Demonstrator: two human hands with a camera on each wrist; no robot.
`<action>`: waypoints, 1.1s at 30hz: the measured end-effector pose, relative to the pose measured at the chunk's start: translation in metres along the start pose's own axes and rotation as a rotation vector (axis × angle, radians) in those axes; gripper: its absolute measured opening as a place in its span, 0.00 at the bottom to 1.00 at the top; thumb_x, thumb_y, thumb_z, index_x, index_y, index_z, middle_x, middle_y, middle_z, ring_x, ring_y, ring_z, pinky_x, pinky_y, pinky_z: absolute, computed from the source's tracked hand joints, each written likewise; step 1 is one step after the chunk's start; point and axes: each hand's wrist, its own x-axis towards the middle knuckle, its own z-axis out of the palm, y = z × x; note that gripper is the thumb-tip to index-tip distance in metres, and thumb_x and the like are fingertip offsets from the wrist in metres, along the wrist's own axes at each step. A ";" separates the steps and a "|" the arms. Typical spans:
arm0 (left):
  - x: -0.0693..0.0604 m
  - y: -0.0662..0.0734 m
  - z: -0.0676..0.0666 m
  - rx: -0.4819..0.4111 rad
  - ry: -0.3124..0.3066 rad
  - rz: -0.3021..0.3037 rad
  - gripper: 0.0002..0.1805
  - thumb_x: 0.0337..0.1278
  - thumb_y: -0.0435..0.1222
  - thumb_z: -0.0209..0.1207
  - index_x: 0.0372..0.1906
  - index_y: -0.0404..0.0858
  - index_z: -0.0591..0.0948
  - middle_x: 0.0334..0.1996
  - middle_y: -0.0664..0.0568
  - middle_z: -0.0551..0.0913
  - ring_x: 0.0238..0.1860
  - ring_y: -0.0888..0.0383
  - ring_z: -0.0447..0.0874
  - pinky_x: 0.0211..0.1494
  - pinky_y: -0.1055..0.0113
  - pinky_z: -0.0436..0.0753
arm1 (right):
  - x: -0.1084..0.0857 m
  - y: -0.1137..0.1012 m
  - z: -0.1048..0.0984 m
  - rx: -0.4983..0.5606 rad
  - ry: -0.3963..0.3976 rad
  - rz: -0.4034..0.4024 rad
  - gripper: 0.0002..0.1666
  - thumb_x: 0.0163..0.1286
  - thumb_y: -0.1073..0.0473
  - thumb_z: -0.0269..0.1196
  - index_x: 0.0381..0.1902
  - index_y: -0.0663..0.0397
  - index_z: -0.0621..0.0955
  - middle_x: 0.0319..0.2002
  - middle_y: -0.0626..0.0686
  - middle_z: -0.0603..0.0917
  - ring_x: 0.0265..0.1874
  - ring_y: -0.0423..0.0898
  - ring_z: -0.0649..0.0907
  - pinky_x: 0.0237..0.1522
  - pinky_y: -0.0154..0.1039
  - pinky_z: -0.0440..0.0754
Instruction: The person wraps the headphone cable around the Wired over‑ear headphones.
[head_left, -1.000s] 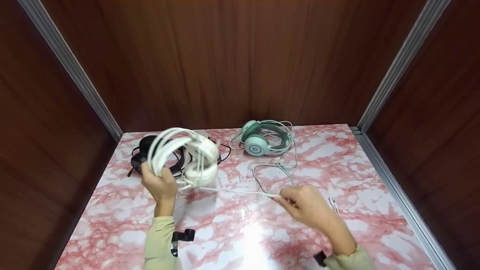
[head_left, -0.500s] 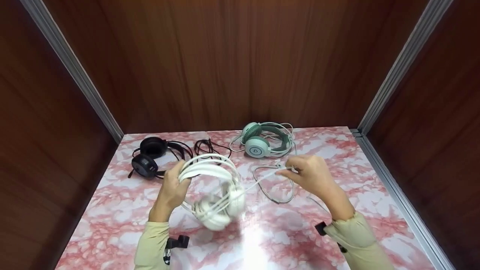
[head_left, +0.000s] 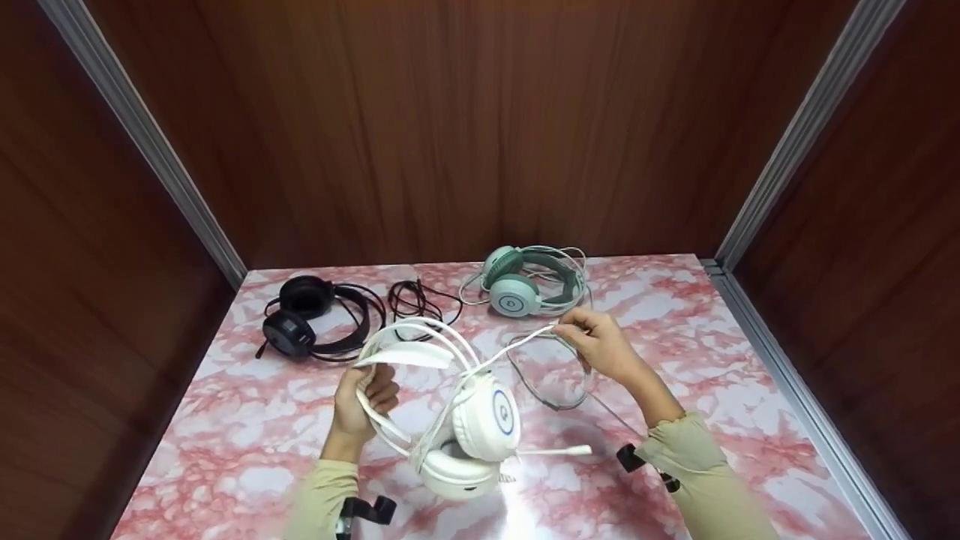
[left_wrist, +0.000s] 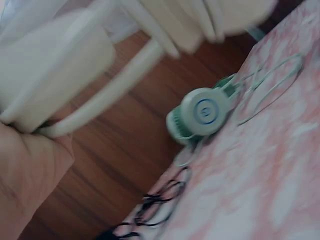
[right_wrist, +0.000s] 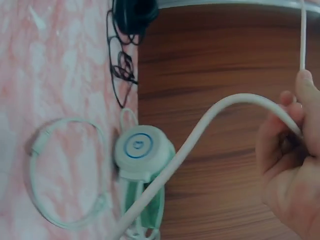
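Observation:
A white headset (head_left: 487,421) hangs tilted above the front middle of the table, its ear cups low and its thin microphone boom (head_left: 556,451) pointing right. My left hand (head_left: 363,401) grips it by the headband, which also shows blurred in the left wrist view. Between finger and thumb, my right hand (head_left: 606,346) pinches the headset's white cable (head_left: 517,344), held up to the right of the ear cups. In the right wrist view this cable (right_wrist: 200,129) arches out of the hand, and another stretch leaves at the top. Part of the ear cups' far side is hidden.
Black headphones (head_left: 289,332) lie at the back left beside their bundled black cable (head_left: 420,300). Green headphones (head_left: 514,295) rest at the back middle, their looped cable (head_left: 555,406) spread in front. Dark wood panels (head_left: 480,135) enclose the marbled table (head_left: 247,442).
The white headset has moved right and toward the front, away from over the black headphones. It has turned, so a blue-ringed ear cup and the boom show. My right hand has moved farther back.

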 end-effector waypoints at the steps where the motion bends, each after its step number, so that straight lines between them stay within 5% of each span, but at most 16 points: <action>1: -0.001 -0.004 -0.001 -0.087 0.002 -0.020 0.10 0.65 0.38 0.44 0.28 0.40 0.68 0.17 0.56 0.45 0.15 0.64 0.42 0.17 0.79 0.55 | -0.001 0.003 0.001 -0.001 -0.008 0.003 0.06 0.68 0.69 0.61 0.32 0.69 0.78 0.13 0.59 0.70 0.06 0.39 0.67 0.08 0.31 0.66; 4: -0.003 -0.016 0.003 -0.278 0.040 -0.034 0.08 0.62 0.39 0.48 0.32 0.39 0.71 0.17 0.58 0.46 0.16 0.65 0.43 0.18 0.80 0.61 | -0.004 0.010 0.007 0.007 -0.018 0.021 0.08 0.69 0.67 0.60 0.31 0.68 0.78 0.14 0.51 0.68 0.08 0.37 0.66 0.11 0.29 0.63; 8: 0.003 -0.026 0.015 -0.413 0.187 0.057 0.08 0.57 0.38 0.45 0.30 0.37 0.70 0.17 0.58 0.46 0.15 0.66 0.45 0.17 0.77 0.62 | -0.011 0.023 0.020 0.031 -0.002 0.117 0.12 0.72 0.62 0.58 0.30 0.65 0.76 0.16 0.46 0.67 0.11 0.36 0.65 0.12 0.29 0.61; 11: 0.011 -0.026 0.027 -0.458 0.372 0.202 0.08 0.54 0.37 0.41 0.26 0.37 0.66 0.16 0.58 0.48 0.14 0.65 0.46 0.14 0.76 0.58 | -0.022 0.038 0.035 0.028 -0.005 0.185 0.13 0.74 0.61 0.55 0.31 0.65 0.76 0.16 0.46 0.67 0.11 0.37 0.65 0.12 0.29 0.61; 15: 0.026 -0.017 0.040 -0.427 0.703 0.422 0.10 0.55 0.36 0.36 0.22 0.38 0.64 0.12 0.57 0.52 0.09 0.64 0.52 0.12 0.73 0.54 | -0.046 0.053 0.061 0.006 -0.086 0.202 0.13 0.75 0.62 0.52 0.31 0.64 0.77 0.18 0.44 0.68 0.15 0.36 0.65 0.17 0.29 0.63; 18: 0.037 -0.009 0.045 -0.375 0.940 0.517 0.12 0.58 0.36 0.35 0.22 0.40 0.62 0.11 0.58 0.54 0.09 0.64 0.53 0.14 0.71 0.52 | -0.064 0.041 0.078 0.001 -0.138 0.175 0.16 0.76 0.63 0.52 0.27 0.66 0.73 0.19 0.44 0.67 0.18 0.35 0.64 0.21 0.29 0.62; 21: 0.045 -0.006 0.044 -0.325 1.075 0.569 0.11 0.61 0.35 0.36 0.23 0.40 0.61 0.11 0.58 0.54 0.12 0.64 0.48 0.17 0.71 0.49 | -0.074 0.032 0.092 -0.026 -0.156 0.131 0.20 0.77 0.61 0.51 0.22 0.63 0.69 0.17 0.44 0.64 0.17 0.36 0.62 0.21 0.30 0.60; 26: 0.048 -0.011 0.041 -0.267 1.134 0.632 0.08 0.61 0.34 0.36 0.26 0.40 0.58 0.13 0.59 0.52 0.13 0.64 0.46 0.17 0.72 0.48 | -0.080 0.033 0.102 -0.160 -0.199 0.080 0.19 0.78 0.55 0.50 0.23 0.50 0.67 0.18 0.40 0.62 0.18 0.35 0.60 0.23 0.31 0.61; 33: 0.048 -0.016 0.040 -0.199 1.127 0.684 0.09 0.58 0.32 0.36 0.22 0.40 0.56 0.13 0.59 0.51 0.16 0.64 0.43 0.19 0.72 0.45 | -0.086 0.019 0.105 -0.234 -0.206 0.029 0.18 0.78 0.54 0.49 0.24 0.48 0.66 0.18 0.39 0.59 0.16 0.34 0.57 0.21 0.29 0.58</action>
